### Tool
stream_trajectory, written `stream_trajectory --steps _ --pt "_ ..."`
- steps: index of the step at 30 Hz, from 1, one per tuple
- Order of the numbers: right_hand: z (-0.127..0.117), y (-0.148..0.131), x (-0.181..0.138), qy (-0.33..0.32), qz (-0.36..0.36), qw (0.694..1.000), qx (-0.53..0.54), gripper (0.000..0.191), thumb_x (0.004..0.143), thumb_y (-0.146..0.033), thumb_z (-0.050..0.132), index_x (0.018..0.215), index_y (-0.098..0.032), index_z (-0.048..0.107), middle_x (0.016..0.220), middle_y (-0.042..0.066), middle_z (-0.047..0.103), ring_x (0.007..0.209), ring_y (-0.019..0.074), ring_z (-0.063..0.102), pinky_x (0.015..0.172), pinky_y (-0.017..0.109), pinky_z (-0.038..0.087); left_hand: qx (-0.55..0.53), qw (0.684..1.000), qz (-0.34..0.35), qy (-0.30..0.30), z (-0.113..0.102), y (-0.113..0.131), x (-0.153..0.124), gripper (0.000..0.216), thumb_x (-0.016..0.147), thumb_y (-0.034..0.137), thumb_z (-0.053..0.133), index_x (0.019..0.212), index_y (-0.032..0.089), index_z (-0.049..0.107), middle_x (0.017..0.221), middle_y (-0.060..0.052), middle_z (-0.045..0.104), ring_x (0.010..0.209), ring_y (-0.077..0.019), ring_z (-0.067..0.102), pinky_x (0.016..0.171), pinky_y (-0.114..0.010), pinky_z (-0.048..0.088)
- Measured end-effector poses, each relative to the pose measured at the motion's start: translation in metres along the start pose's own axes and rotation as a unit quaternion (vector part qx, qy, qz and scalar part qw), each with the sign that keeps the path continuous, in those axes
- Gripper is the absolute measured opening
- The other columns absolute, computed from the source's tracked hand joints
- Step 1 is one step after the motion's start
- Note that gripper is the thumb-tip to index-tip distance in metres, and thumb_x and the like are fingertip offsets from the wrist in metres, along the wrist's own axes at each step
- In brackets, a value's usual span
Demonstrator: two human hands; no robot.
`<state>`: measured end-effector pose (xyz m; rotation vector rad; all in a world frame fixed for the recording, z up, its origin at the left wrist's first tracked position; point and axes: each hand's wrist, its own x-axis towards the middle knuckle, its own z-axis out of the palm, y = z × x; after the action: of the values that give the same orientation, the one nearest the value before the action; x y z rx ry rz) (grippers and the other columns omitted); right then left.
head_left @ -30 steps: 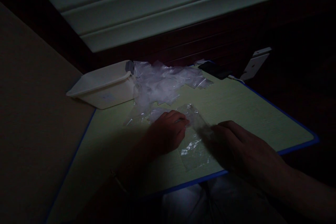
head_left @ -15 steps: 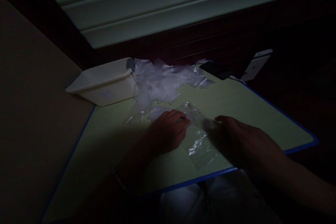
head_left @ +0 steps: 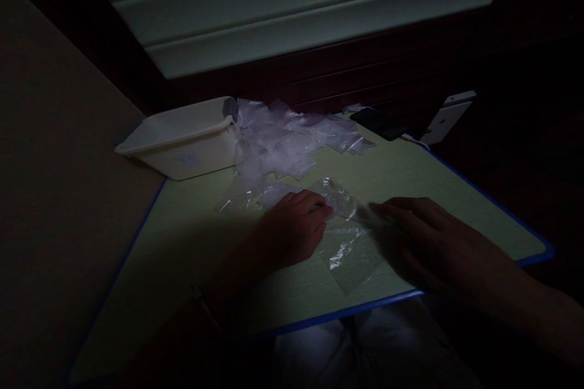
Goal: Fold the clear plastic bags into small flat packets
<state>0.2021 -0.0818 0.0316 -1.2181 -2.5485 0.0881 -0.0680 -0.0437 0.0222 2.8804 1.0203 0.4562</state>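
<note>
Some clear film [head_left: 353, 258] lies near the front edge of the desk [head_left: 438, 173].
Left hand [head_left: 296, 228], curled, touches it; right hand [head_left: 420, 228], fingers extended, is beside; whether either grips, I cannot tell.

Tabletop [head_left: 438, 182] is a pale yellow-green with a blue edge [head_left: 374, 305], the near baggie [head_left: 349, 255] is basically clear with white glare streaks, and the far pile of baggies [head_left: 292, 140] goes kinda milky lilac. Bin [head_left: 196, 149] on the left is cream with a grey corner piece [head_left: 230, 109], and the far panel [head_left: 319, 29] is greyish green with darker stripes.
</note>
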Motion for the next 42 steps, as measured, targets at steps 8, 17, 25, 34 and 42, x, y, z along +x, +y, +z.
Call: stream_trajectory --steps 8,17,25,34,42 --pt "-0.004 0.008 -0.009 -0.034 -0.04 0.998 0.038 0.034 0.091 -0.03 0.052 0.122 -0.02 0.06 0.132 0.013 0.055 0.116 0.027 0.057 0.094 0.044 0.052 0.002 1.0 -0.003 -0.003 -0.002 0.0 0.0 0.029 0.088 0.015 0.049 0.116 0.015 0.059 0.114 -0.012 0.06 0.107 -0.0233 0.054 0.089 -0.041 0.046" --pt "-0.005 0.01 -0.019 -0.038 -0.034 0.997 0.056 0.035 0.093 -0.034 0.05 0.126 -0.023 0.056 0.134 0.01 0.053 0.115 0.0246 0.058 0.094 0.041 0.054 0.0 1.0 -0.005 0.008 -0.001 -0.001 0.0 0.028 0.089 0.018 0.049 0.114 0.014 0.061 0.114 -0.013 0.06 0.108 -0.0242 0.053 0.089 -0.043 0.045" --pt "-0.016 0.015 0.011 -0.068 -0.04 0.99 0.117 0.039 0.094 -0.034 0.047 0.13 -0.02 0.054 0.133 0.012 0.054 0.118 0.0237 0.055 0.097 0.038 0.051 -0.014 1.0 -0.014 -0.007 -0.001 0.0 -0.001 0.028 0.088 0.018 0.051 0.114 0.016 0.062 0.113 -0.011 0.06 0.105 -0.0238 0.053 0.089 -0.042 0.045" --pt "0.005 0.026 0.073 -0.094 -0.137 0.981 0.105 0.051 0.096 -0.035 0.043 0.139 -0.008 0.044 0.141 0.018 0.047 0.13 0.0265 0.045 0.107 0.044 0.04 -0.009 1.0 -0.018 -0.004 -0.004 0.002 0.0 0.026 0.09 0.02 0.05 0.113 0.015 0.061 0.113 -0.011 0.06 0.106 -0.0235 0.053 0.09 -0.041 0.044" --pt "0.026 0.032 0.066 -0.067 -0.169 0.98 0.081 0.055 0.094 -0.038 0.048 0.14 -0.009 0.044 0.147 0.018 0.042 0.135 0.0282 0.04 0.109 0.044 0.038 -0.027 0.999 -0.018 0.009 0.0 0.003 -0.001 0.026 0.09 0.022 0.05 0.113 0.017 0.061 0.111 -0.01 0.061 0.105 -0.0234 0.054 0.09 -0.041 0.044"
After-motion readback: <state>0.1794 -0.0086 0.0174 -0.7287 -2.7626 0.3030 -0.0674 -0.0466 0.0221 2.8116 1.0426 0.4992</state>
